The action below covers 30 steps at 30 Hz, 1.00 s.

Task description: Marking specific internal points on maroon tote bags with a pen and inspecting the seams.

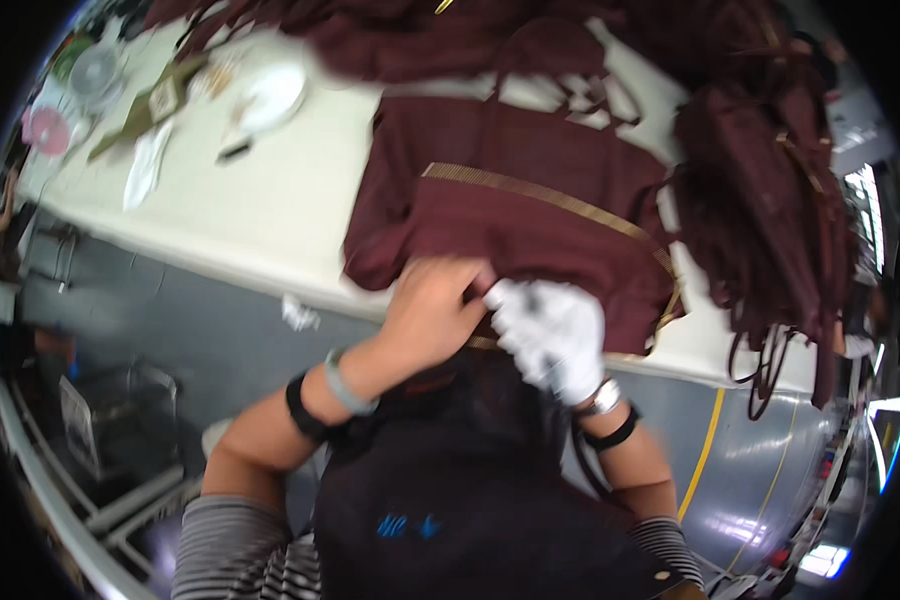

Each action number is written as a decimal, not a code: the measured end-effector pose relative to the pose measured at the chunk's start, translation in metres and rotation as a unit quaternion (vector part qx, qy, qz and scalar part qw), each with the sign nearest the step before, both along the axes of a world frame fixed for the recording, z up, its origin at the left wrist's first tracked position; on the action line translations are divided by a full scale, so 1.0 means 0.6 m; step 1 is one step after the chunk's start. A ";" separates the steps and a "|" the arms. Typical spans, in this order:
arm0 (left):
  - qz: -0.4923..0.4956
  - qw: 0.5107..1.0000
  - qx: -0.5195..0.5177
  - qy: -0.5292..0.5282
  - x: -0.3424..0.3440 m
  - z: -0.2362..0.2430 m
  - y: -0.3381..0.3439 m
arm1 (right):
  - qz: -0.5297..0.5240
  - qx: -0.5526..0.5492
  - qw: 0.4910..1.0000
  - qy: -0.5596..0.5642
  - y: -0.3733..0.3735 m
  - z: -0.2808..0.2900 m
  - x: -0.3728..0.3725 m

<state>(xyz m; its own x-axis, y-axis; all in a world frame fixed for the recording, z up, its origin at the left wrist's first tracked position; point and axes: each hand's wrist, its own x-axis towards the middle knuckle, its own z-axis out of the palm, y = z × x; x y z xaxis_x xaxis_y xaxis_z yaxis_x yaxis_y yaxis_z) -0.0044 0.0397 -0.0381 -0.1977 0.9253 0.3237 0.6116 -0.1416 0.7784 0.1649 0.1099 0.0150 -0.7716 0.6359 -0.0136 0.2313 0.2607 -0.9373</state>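
Observation:
A maroon bag (530,210) with gold zipper tape lies at the near edge of the white table (190,210). My bare left hand (435,305) and my white-gloved right hand (550,330) meet at the bag's lower edge, fingers curled on a small maroon piece of it. The picture is blurred, so the exact grip is hard to make out. A dark apron with blue marking covers my front below the hands.
More maroon bags (750,200) with hanging straps fill the table's back and right. At left are a white round item (275,95), an olive piece (160,105) and a pink fan (48,130). A metal-framed chair (100,420) stands on the floor at lower left.

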 end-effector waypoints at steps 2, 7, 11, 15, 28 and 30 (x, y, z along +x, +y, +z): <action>-0.010 1.000 -0.004 0.007 -0.003 -0.001 -0.002 | 0.058 -0.018 0.998 -0.001 0.003 0.006 -0.001; 0.041 0.998 -0.029 0.045 -0.001 0.010 -0.003 | 0.084 0.500 0.862 0.022 0.017 -0.008 0.002; 0.047 0.998 -0.028 0.036 0.000 0.005 -0.004 | 0.058 0.507 0.859 0.049 0.012 -0.035 0.017; 0.040 0.998 -0.034 0.021 -0.002 -0.002 -0.004 | 0.060 0.479 0.874 0.061 0.014 -0.052 0.025; 0.036 0.998 -0.049 0.021 0.000 0.007 -0.004 | 0.051 0.436 0.896 0.058 0.011 -0.042 0.023; 0.042 0.998 -0.036 0.043 -0.001 0.007 -0.003 | 0.071 0.423 0.903 0.038 0.010 -0.044 0.027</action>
<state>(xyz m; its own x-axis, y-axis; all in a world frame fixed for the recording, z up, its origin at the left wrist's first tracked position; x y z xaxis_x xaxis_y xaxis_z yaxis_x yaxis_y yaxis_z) -0.0052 0.0381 -0.0339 -0.2490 0.9284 0.2759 0.6841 -0.0330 0.7286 0.1810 0.1160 -0.0116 -0.8248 0.2884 0.4864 0.0823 0.9123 -0.4012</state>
